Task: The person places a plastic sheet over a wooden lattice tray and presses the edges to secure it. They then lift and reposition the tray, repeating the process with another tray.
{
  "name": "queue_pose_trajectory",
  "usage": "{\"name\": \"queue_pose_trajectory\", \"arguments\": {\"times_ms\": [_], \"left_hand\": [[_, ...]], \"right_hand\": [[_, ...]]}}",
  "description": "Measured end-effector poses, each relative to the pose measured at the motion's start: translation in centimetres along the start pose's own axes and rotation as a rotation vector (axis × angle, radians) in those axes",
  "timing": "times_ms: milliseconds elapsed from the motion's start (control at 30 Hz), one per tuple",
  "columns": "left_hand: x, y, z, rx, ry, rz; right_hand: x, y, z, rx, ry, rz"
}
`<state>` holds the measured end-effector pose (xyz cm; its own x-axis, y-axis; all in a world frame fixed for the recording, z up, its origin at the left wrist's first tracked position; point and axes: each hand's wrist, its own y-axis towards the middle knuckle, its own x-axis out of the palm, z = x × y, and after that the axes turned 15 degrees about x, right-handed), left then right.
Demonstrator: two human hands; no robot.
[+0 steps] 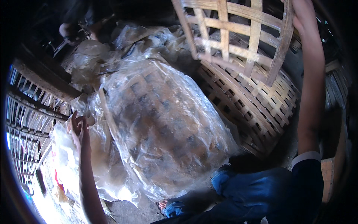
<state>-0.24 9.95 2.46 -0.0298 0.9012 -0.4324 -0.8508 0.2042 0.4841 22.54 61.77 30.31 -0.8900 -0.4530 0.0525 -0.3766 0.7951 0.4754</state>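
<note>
At the upper right my right hand [301, 14] is raised and closed on the right edge of a woven bamboo tray [238, 35], which is tilted up with wide square gaps between its strips. Below me lies another slatted tray or frame wrapped in clear plastic sheeting [167, 127]; its lattice shows dimly through the crumpled film. My left hand [79, 128] is at the left side of this sheeting, fingers apart and slightly bent, with nothing visible in them. Whether it touches the film I cannot tell.
More woven bamboo trays [261, 104] are stacked under the raised one. Crumpled plastic [149, 41] lies beyond the wrapped tray. A bamboo slat wall [31, 123] and a wooden beam [46, 78] stand on the left. At the far left, another person's hand [68, 31] shows in shadow.
</note>
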Motion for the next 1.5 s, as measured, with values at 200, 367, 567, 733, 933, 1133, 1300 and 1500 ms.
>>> {"name": "queue_pose_trajectory", "arguments": {"times_ms": [200, 367, 567, 733, 933, 1133, 1300, 1500], "left_hand": [[1.1, 1.4, 6.3, -0.025, -0.135, 0.077], [1.2, 2.4, 11.6, 0.123, -0.119, 0.093], [2.6, 4.1, 15.8, 0.268, -0.115, 0.047], [1.7, 2.5, 17.1, 0.099, -0.207, -0.023], [-3.5, 0.2, 18.5, 0.657, 0.054, 0.118], [-9.1, -5.9, 16.8, 0.524, 0.558, -0.069], [-11.7, -11.5, 12.9, 0.286, 0.549, -0.182], [-11.4, -15.6, 9.5, 0.165, 0.507, -0.297]], "right_hand": [[-0.6, 3.0, 1.8, 0.019, 0.155, -0.361], [3.2, -1.9, 0.6, -0.086, 0.318, -0.449], [2.5, 0.2, -1.2, 0.150, 0.321, -0.541], [3.8, 1.2, 3.8, 0.334, 0.372, -0.741], [8.0, -4.8, 5.3, 0.581, 0.540, -1.006], [13.7, -12.7, 6.9, 0.767, 0.533, -1.159], [15.9, -18.2, 9.7, 0.962, 0.437, -1.180], [16.5, -22.7, 12.9, 1.113, 0.320, -1.177]]}}
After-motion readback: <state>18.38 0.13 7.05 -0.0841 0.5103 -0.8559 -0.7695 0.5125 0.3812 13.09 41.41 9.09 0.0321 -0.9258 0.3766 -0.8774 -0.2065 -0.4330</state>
